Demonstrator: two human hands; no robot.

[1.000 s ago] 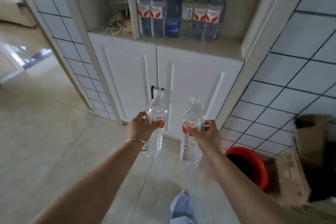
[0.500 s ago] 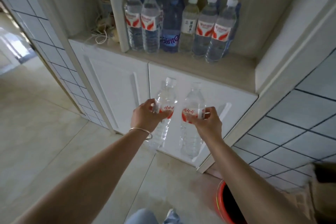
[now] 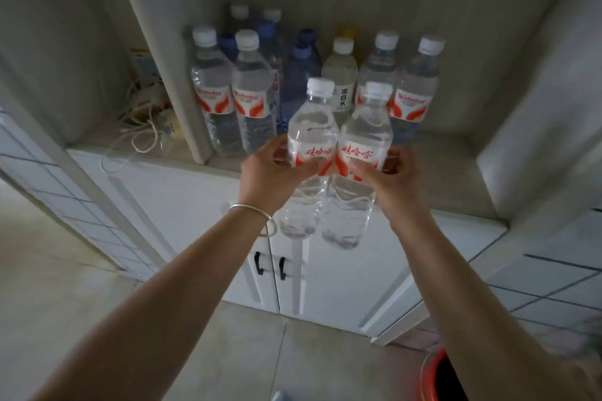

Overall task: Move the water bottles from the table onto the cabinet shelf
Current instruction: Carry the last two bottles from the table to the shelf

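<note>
Two clear water bottles are held up side by side in front of the cabinet, touching each other at the labels. The left hand [image 3: 272, 172] is wrapped around the red-and-white label of the left bottle [image 3: 309, 153], and the right hand [image 3: 389, 177] is clamped the same way on the right bottle [image 3: 360, 163]. Both bottles stand nearly upright with white caps on top, their bases hanging in the air below the hands, over the white cabinet doors [image 3: 202, 212]. A thin bracelet [image 3: 257, 210] circles the left wrist. Beyond the hands, the cabinet shelf [image 3: 439, 172] carries a cluster of standing bottles [image 3: 250, 98], clear ones with red labels and some blue ones behind. Left of the left hand, past an upright divider, loose white cables [image 3: 143, 127] lie on the shelf. Below the right forearm, a red bucket [image 3: 430, 378] shows at the frame's edge.
</note>
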